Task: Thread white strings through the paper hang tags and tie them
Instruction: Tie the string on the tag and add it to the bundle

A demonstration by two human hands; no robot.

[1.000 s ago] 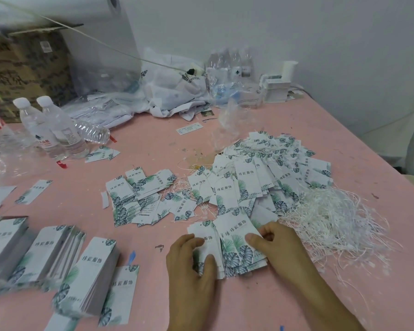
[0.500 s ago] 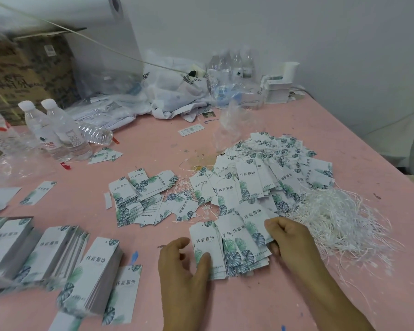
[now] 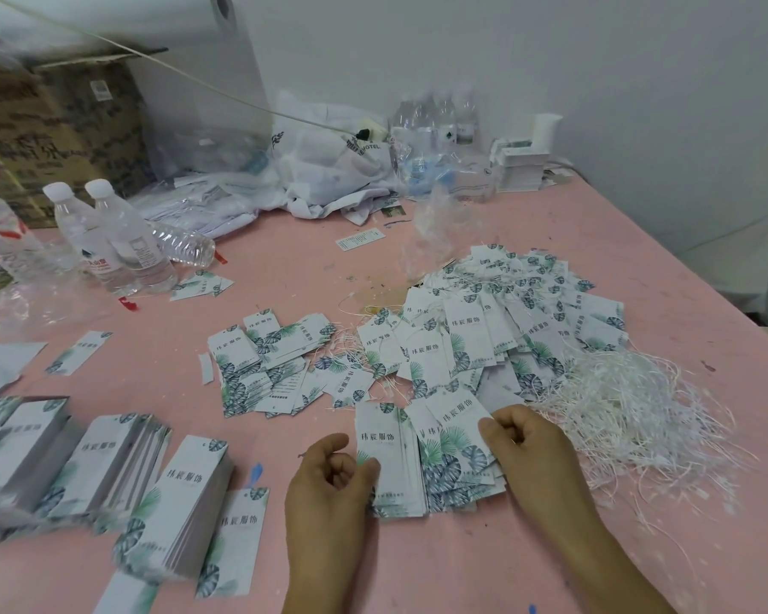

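While the left hand (image 3: 329,480) curls its fingers and thumb against the left edge of a fanned stack of white paper hang tags with green leaf print (image 3: 422,463), the right hand (image 3: 528,449) grips the stack's right side with curled fingers, the stack lying flat near the front edge of the pink desk (image 3: 462,569). Just right of the right hand lies a loose heap of white strings (image 3: 630,409), touching a large pile of strung tags (image 3: 506,321) behind the stack. Neat tag stacks (image 3: 107,458) stand toward the front left corner, and clear plastic water bottles (image 3: 116,241) near the left edge.
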